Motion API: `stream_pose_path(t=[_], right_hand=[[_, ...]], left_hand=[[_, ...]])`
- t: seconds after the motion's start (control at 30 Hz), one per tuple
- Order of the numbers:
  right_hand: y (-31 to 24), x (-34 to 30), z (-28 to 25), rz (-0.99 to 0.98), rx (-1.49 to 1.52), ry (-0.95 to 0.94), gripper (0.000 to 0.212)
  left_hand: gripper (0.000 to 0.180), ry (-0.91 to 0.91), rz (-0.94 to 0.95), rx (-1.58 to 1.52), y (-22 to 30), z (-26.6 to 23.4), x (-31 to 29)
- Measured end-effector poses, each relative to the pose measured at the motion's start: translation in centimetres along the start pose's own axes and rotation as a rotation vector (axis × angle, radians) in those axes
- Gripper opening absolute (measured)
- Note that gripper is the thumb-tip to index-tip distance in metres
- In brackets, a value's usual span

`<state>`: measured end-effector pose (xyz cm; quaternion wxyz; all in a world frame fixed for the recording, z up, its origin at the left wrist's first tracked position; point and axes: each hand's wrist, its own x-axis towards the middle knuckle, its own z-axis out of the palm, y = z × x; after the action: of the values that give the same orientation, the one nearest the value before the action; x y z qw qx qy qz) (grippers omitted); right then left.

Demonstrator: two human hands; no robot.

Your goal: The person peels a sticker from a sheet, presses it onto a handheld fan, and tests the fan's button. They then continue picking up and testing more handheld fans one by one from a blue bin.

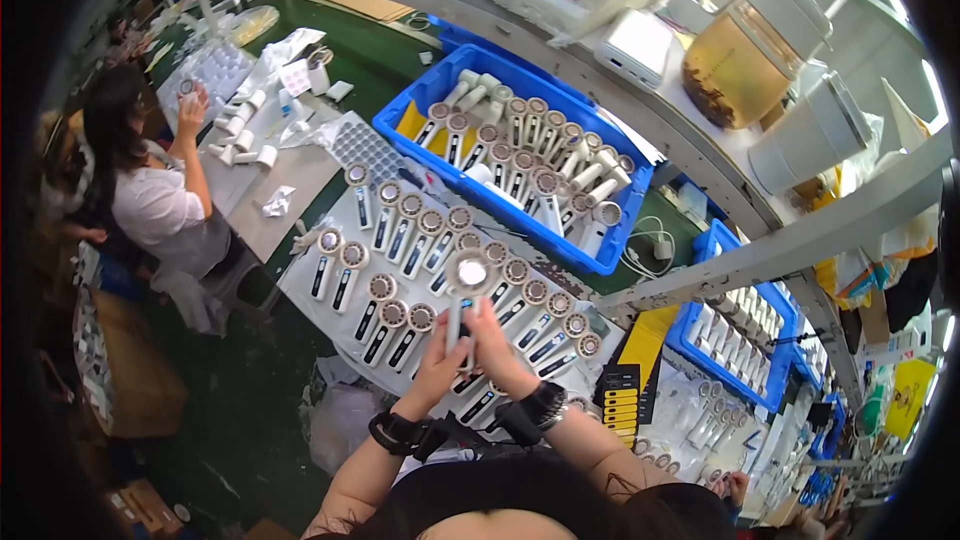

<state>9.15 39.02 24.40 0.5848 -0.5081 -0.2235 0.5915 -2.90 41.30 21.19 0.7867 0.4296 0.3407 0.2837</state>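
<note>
Both of my hands are closed around the handle of a white handheld fan (469, 274), held upright above the table. Its round head shines brightly in the middle, and the lower handle is partly hidden by fingers. My left hand (437, 370) grips it from the left side. On the other side, my right hand (494, 348) has its fingers and thumb against the handle. Beneath and around my hands, several similar fans (412, 251) lie in slanting rows on the pale table top (318, 322), most with dark strips along their handles.
Beyond the rows stands a blue crate (466, 180) packed with more fans. A shelf behind bears a jug of amber liquid (740, 60) and a white container (810, 132). Further blue crates (690, 328) are at right. Another person (160, 190) works at the left bench.
</note>
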Motion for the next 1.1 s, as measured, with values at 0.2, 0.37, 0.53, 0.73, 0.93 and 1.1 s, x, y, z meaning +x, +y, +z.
stream_pose_path(t=[0.2,0.37,0.53,0.73,0.93,1.1], right_hand=[[5.5,2.5,-2.0,0.014,0.295,-0.224,0.047],[0.9,3.8,-1.3,-0.049,0.354,-0.362,0.067],[-1.0,4.8,0.3,-0.131,0.358,-0.32,0.076],[0.6,5.7,0.6,-0.233,0.138,-0.169,0.071],[2.6,6.0,1.3,-0.206,0.232,-0.094,0.055],[3.1,7.3,1.6,-0.23,0.295,-0.092,0.058]], left_hand=[[0.043,0.171,0.369,0.566,0.8,-1.3,-1.3],[0.047,0.237,0.365,0.863,4.2,-2.6,-1.5],[0.047,0.234,0.445,1.005,5.7,-3.4,-1.8],[0.047,0.253,0.429,0.885,3.2,-5.3,-0.7],[0.046,0.26,0.327,0.824,3.1,-6.4,-0.7],[0.043,0.33,0.275,0.91,4.3,-6.5,0.0]])
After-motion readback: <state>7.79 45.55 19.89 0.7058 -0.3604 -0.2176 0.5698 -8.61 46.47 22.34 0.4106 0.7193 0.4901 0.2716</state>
